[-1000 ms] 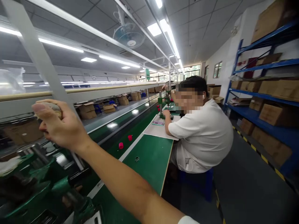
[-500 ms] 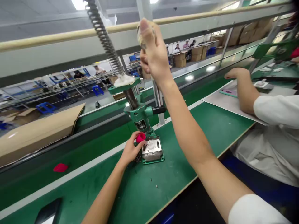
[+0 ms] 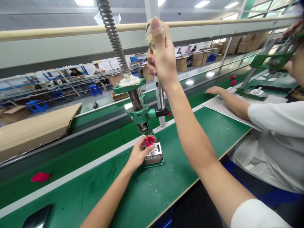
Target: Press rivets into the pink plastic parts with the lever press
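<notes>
A pink plastic cap (image 3: 150,141) sat on the metal base (image 3: 154,155) of a green hand press (image 3: 142,122), pinched by the fingers of the left hand (image 3: 137,155). Raised high, the right hand (image 3: 160,53) had its fingers clamped around a pale wrapped handle (image 3: 149,39), just beside the press's coil spring (image 3: 113,34). The press stood on a green desk (image 3: 71,190).
</notes>
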Available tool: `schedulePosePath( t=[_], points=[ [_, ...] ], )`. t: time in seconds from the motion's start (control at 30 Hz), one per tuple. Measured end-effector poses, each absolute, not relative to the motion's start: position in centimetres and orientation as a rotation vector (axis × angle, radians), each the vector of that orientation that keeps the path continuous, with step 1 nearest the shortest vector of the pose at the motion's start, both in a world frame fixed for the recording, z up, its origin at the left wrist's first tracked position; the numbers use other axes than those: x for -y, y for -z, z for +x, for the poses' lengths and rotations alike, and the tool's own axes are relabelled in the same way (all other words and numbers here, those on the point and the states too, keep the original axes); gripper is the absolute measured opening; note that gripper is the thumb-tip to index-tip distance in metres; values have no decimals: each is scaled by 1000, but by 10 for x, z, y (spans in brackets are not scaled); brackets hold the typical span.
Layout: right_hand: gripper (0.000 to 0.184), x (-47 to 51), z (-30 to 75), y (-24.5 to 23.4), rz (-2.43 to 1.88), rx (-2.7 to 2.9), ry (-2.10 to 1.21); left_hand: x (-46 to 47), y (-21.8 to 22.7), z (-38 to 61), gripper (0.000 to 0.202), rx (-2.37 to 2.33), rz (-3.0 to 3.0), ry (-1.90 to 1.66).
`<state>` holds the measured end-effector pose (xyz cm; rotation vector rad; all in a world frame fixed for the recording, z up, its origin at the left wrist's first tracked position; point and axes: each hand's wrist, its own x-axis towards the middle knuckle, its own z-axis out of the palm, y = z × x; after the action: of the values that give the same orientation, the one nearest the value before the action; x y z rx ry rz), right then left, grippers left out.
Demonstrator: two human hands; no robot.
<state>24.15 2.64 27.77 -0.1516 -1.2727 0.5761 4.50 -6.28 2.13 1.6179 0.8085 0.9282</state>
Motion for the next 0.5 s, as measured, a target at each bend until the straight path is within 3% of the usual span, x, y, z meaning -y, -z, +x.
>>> schedulePosePath(
  t=[0.13, 0.2, 0.5],
  points=[
    [91, -37, 242, -282, -251, 1250, -566, 64, -23, 45, 52, -801, 1544, -957],
    [95, -39, 242, -282, -261, 1246, -565, 65, -24, 45, 52, -809, 1527, -963],
    [42, 19, 239, -279, -284, 1358, -406, 62, -25, 45, 49, -804, 1532, -962]
  ],
)
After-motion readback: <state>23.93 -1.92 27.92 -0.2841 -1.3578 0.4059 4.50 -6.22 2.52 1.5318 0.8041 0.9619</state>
